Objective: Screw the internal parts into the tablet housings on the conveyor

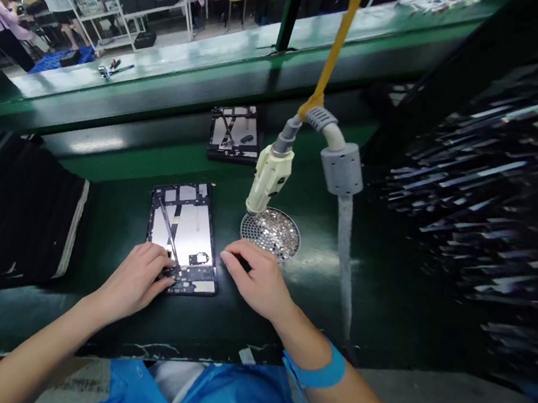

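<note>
An opened tablet (199, 232) lies on the dark green bench, its silver inner plate, dark strips and small boards exposed. A thin grey strip (168, 231) crosses it diagonally; whether it is a cable or a tool is unclear. At the tablet's lower left corner, my left hand (132, 279) has thumb and fingers bent together over small parts, and what they grip is hidden. My right hand (259, 279) is curled just off the tablet's right edge. Its fingertips are drawn together, too small to show what they hold. Beside it, a round perforated dish (271, 231) holds many small shiny pieces.
A pale electric screwdriver (269, 178) hangs from a yellow cord (340, 36) above the dish, near a grey cable block (342, 169). Another opened tablet (234, 132) lies behind. Dark stacks stand left (19, 215) and right (488, 191). Shelves and people are beyond the ledge.
</note>
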Demonstrator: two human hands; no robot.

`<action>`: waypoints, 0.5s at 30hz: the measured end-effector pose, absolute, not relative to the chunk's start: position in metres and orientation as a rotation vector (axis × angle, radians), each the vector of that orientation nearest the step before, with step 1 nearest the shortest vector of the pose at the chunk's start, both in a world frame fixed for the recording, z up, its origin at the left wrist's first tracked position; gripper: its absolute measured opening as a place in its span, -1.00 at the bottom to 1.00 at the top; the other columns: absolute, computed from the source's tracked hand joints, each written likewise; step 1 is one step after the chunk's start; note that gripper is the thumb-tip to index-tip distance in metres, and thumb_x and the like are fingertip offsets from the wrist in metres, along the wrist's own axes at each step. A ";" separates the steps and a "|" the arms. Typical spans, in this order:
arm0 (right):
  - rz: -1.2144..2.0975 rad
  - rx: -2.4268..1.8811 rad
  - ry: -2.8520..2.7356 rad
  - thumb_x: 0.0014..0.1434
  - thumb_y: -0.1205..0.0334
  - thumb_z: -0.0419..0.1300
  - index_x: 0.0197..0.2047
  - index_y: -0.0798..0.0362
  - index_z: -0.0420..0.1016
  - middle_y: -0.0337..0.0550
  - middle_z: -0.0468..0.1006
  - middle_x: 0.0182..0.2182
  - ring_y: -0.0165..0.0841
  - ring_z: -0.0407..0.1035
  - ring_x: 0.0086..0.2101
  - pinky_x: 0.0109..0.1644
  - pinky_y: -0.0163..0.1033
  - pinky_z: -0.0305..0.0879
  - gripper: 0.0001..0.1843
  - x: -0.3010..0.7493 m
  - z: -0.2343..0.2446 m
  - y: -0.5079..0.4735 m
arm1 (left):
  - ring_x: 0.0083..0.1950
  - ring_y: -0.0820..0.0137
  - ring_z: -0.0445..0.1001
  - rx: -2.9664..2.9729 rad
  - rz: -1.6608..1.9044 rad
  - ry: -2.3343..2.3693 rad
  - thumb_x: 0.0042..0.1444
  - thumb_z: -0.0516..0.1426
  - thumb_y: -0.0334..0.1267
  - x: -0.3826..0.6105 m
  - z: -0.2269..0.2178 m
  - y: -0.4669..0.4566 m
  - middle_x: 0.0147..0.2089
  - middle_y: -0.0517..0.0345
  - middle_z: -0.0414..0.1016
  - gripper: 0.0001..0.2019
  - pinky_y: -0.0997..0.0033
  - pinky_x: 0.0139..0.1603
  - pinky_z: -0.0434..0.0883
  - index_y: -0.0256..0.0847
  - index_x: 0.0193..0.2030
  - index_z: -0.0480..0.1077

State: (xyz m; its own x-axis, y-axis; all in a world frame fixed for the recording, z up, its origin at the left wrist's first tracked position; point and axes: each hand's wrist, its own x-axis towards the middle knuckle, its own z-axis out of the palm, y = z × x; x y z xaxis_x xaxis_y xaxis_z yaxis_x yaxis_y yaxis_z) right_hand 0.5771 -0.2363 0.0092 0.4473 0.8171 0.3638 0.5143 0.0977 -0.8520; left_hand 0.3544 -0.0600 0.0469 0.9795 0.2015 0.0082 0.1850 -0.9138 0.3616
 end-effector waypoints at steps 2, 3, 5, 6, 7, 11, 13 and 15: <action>0.341 -1.569 -1.200 0.40 0.24 0.14 -0.27 0.02 0.51 -0.17 0.57 -0.37 -0.31 0.47 -0.32 -0.19 -0.19 0.36 -0.81 0.577 0.009 -0.236 | 0.01 0.22 0.48 2.738 0.099 0.257 0.42 0.10 -0.24 0.353 0.048 -0.061 -0.01 0.00 0.51 -0.83 0.15 0.03 0.48 -0.17 0.07 0.40; 0.343 -1.573 -1.198 0.40 0.24 0.14 -0.26 0.02 0.51 -0.17 0.57 -0.37 -0.31 0.47 -0.32 -0.19 -0.19 0.36 -0.82 0.577 0.009 -0.236 | 0.00 0.23 0.48 2.732 0.125 0.242 0.42 0.10 -0.26 0.351 0.047 -0.063 -0.01 -0.01 0.51 -0.83 0.17 0.02 0.49 -0.18 0.08 0.39; 0.342 -1.578 -1.196 0.39 0.23 0.14 -0.26 0.02 0.51 -0.16 0.57 -0.37 -0.31 0.48 -0.32 -0.19 -0.19 0.36 -0.82 0.577 0.009 -0.236 | -0.01 0.25 0.49 2.746 0.169 0.187 0.42 0.10 -0.28 0.346 0.045 -0.068 0.00 -0.02 0.52 -0.81 0.20 0.00 0.50 -0.20 0.11 0.39; 0.344 -1.578 -1.197 0.39 0.23 0.14 -0.26 0.02 0.51 -0.16 0.57 -0.37 -0.30 0.48 -0.32 -0.19 -0.19 0.36 -0.82 0.577 0.009 -0.236 | -0.02 0.25 0.50 2.767 0.183 0.149 0.41 0.11 -0.29 0.344 0.043 -0.071 0.00 -0.03 0.52 -0.80 0.21 -0.01 0.51 -0.20 0.12 0.39; 0.346 -1.577 -1.200 0.39 0.23 0.15 -0.27 0.02 0.51 -0.16 0.58 -0.37 -0.30 0.48 -0.32 -0.18 -0.18 0.36 -0.82 0.576 0.009 -0.236 | -0.03 0.24 0.51 2.797 0.192 0.111 0.40 0.12 -0.31 0.341 0.041 -0.074 0.00 -0.04 0.52 -0.79 0.21 -0.02 0.52 -0.21 0.13 0.40; 0.357 -1.585 -1.217 0.39 0.23 0.15 -0.28 0.01 0.50 -0.17 0.59 -0.36 -0.29 0.49 -0.31 -0.18 -0.18 0.37 -0.81 0.575 0.009 -0.236 | -0.06 0.24 0.52 2.898 0.285 -0.010 0.36 0.15 -0.42 0.337 0.035 -0.082 -0.03 -0.05 0.55 -0.77 0.21 -0.06 0.53 -0.24 0.11 0.42; 0.369 -1.599 -1.221 0.39 0.23 0.14 -0.27 0.01 0.50 -0.17 0.59 -0.36 -0.30 0.50 -0.31 -0.17 -0.19 0.37 -0.82 0.575 0.008 -0.235 | -0.06 0.24 0.52 2.891 0.363 -0.052 0.33 0.16 -0.46 0.337 0.033 -0.083 -0.05 -0.04 0.56 -0.76 0.22 -0.06 0.54 -0.25 0.11 0.43; 0.384 -1.611 -1.223 0.39 0.23 0.14 -0.27 0.01 0.51 -0.17 0.59 -0.35 -0.30 0.50 -0.30 -0.17 -0.19 0.37 -0.82 0.575 0.007 -0.234 | -0.06 0.25 0.52 2.874 0.431 -0.067 0.32 0.17 -0.47 0.339 0.029 -0.083 -0.06 -0.03 0.56 -0.75 0.22 -0.06 0.54 -0.24 0.11 0.44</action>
